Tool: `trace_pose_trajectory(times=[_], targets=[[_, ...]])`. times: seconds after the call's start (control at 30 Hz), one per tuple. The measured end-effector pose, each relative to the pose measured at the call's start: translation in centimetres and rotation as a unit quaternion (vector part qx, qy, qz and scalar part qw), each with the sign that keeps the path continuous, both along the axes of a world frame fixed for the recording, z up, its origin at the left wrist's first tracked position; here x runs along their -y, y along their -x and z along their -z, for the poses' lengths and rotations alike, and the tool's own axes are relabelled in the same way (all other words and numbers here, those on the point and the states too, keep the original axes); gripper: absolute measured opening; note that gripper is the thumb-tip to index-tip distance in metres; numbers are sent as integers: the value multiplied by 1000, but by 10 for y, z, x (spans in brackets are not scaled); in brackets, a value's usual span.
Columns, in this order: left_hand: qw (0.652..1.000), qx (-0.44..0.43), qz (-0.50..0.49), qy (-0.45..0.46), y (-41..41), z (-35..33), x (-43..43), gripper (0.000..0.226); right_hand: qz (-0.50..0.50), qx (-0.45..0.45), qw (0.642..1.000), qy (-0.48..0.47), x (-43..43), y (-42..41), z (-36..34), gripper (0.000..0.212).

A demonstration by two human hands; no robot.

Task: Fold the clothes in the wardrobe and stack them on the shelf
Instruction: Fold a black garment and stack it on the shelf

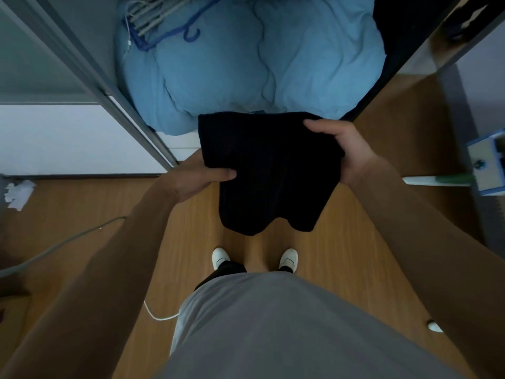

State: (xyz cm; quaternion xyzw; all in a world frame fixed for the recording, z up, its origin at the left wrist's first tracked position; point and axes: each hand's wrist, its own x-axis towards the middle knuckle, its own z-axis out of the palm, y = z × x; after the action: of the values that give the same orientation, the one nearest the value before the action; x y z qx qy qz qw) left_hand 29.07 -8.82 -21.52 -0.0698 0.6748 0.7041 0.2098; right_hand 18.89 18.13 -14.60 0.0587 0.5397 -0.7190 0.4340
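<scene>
A dark, nearly black folded garment (pixel 269 170) hangs in the air in front of the open wardrobe, its lower edge drooping in two lobes over the floor. My left hand (pixel 202 177) grips its left edge, thumb on top and fingers hidden underneath. My right hand (pixel 343 149) grips its right edge, thumb across the upper corner. Behind the garment, a bulky light-blue quilt (pixel 246 64) fills the wardrobe's bottom compartment.
Grey and blue hangers (pixel 161 23) lie on the quilt at its back left. A grey sliding-door frame (pixel 109 86) borders the wardrobe on the left, a dark panel (pixel 404 69) on the right. Cables (pixel 57 246), crumpled paper (pixel 19 194) and a blue-white box (pixel 489 165) sit on the wooden floor.
</scene>
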Motion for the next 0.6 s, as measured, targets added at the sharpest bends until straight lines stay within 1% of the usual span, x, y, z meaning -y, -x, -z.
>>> trace_pose_trajectory(times=[0.03,0.07,0.1,0.13,0.17,0.23,0.3,0.37,0.4,0.43,0.47,0.53,0.6], targets=[[999,-2,-34,40,2,3,-4,56,-5,7,1000,-16,0,2,0,19],[997,0,-65,50,3,6,-10,37,-9,15,999,-36,0,4,0,19],[995,6,-89,34,3,5,-18,24,-9,21,998,-54,0,6,1,20],[993,15,-113,6,3,4,-26,27,0,25,998,-62,-1,8,2,23],[989,33,-144,-22,4,3,-33,31,19,28,998,-53,-3,10,5,30],[971,73,-215,-76,9,-1,-42,25,70,43,996,26,-10,12,14,54],[956,94,-252,-115,14,-6,-44,30,115,79,983,121,-17,10,28,72],[948,111,-268,-134,18,-15,-43,34,97,101,978,153,-18,2,44,72],[944,122,-274,-140,19,-17,-41,34,72,101,982,144,-16,-5,52,68],[939,133,-279,-149,20,-20,-38,35,39,82,989,115,-14,-11,61,62],[936,138,-283,-155,21,-22,-35,35,-3,46,996,72,-12,-18,71,57],[934,133,-293,-153,21,-24,-27,38,-65,-30,997,-7,-6,-29,88,53],[937,133,-299,-118,23,-24,-16,37,-45,-74,995,-51,2,-34,93,44]])
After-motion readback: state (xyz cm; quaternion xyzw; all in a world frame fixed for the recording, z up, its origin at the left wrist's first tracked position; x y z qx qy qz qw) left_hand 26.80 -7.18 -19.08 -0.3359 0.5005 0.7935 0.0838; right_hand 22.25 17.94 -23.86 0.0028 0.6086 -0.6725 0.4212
